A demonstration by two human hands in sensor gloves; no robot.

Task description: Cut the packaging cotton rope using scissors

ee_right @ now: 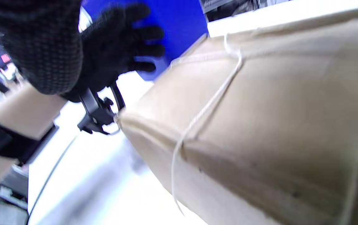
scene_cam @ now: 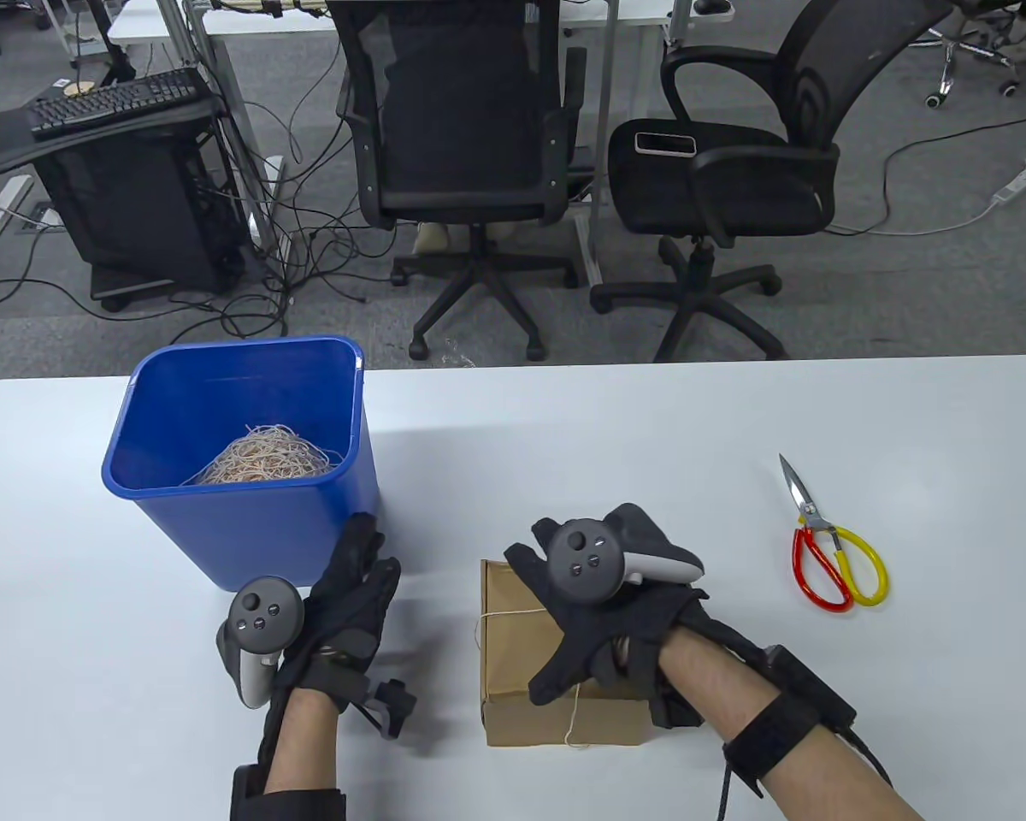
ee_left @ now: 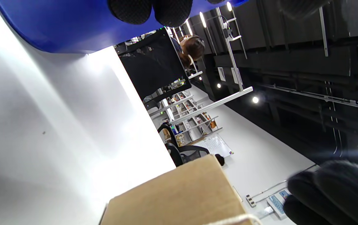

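Observation:
A brown cardboard box (scene_cam: 513, 658) tied with thin cotton rope (scene_cam: 513, 612) lies on the white table near the front edge. My right hand (scene_cam: 603, 620) rests palm down on top of the box, fingers spread. My left hand (scene_cam: 359, 581) is open and empty, fingers stretched out, between the box and the blue bin (scene_cam: 248, 505). The scissors (scene_cam: 829, 547), with one red and one yellow handle, lie closed on the table to the right of the box, in no hand. The right wrist view shows the rope (ee_right: 210, 103) crossing the box (ee_right: 275, 109).
The blue bin holds a heap of cut rope pieces (scene_cam: 261, 457). Office chairs (scene_cam: 470, 154) stand beyond the table's far edge. The white table (scene_cam: 650, 445) stretches wide behind the box.

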